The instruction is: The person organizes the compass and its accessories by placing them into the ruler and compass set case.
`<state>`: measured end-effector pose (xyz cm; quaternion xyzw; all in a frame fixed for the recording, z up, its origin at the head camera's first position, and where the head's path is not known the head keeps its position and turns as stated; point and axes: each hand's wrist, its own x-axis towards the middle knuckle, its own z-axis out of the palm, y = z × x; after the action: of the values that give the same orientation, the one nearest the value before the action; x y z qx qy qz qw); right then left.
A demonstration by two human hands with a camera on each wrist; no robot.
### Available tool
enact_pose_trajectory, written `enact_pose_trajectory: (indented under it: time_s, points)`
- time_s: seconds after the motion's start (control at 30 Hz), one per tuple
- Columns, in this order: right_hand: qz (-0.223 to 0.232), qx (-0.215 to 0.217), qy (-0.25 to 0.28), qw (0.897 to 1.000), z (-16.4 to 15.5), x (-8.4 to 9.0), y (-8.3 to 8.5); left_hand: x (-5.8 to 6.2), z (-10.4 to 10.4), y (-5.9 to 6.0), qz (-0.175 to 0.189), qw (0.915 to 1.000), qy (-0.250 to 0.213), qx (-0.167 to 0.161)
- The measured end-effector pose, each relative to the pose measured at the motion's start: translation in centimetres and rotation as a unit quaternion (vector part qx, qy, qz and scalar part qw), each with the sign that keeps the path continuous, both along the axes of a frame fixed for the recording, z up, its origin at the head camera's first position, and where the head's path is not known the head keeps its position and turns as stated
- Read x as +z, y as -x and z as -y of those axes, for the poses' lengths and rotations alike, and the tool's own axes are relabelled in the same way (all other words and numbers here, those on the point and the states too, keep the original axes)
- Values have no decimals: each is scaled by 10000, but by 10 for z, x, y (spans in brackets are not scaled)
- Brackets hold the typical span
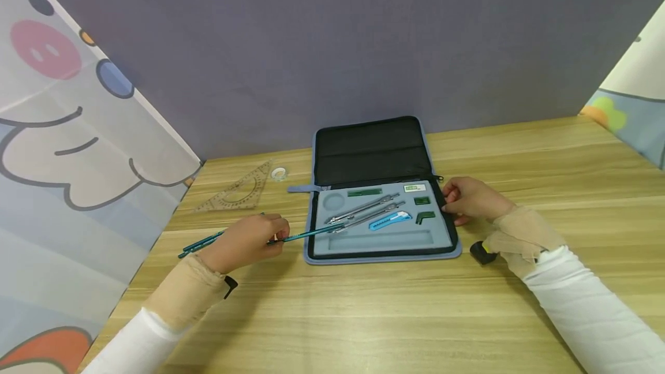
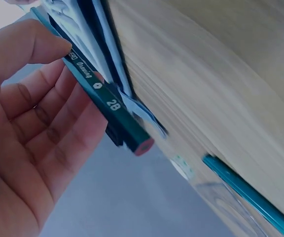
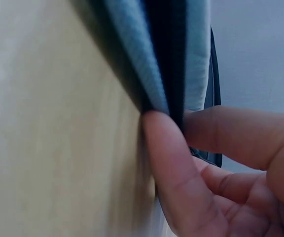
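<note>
A dark green drawing pencil (image 2: 98, 94) marked 2B is pinched between the thumb and fingers of my left hand (image 1: 251, 238). In the head view its far end reaches over the left side of an open zippered case (image 1: 384, 260). My right hand (image 1: 475, 199) grips the case's right edge, with finger and thumb on either side of the rim in the right wrist view. The grey foam tray (image 1: 374, 194) in the case holds two metal compasses (image 1: 358, 209), a blue utility knife (image 1: 389, 220), a white eraser (image 1: 414, 187) and small green pieces (image 1: 425, 216).
More green pencils (image 1: 200, 244) lie on the table left of my left hand, partly hidden by it. Behind them are a clear set square (image 1: 236, 192) and a roll of tape (image 1: 279, 174). A grey wall (image 1: 312, 45) rises behind the raised case lid (image 1: 371, 152).
</note>
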<state>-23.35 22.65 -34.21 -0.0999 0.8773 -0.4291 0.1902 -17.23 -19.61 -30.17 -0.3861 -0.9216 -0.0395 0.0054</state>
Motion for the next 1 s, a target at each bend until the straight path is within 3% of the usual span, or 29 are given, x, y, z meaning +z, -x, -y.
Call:
enact_pose_trajectory:
  time_s: [0.4,0.7,1.0]
  points:
    - [42,-51,23,10000,0,-1,1,-1,-36,2,3,9971,-243,-719]
    - [19,-36,0,10000,0,-1,1,-1,-62,3,263,9966,-51,-781]
    - [43,-73,32,10000,0,-2,1,-4,-83,6,237,9950,-66,-966]
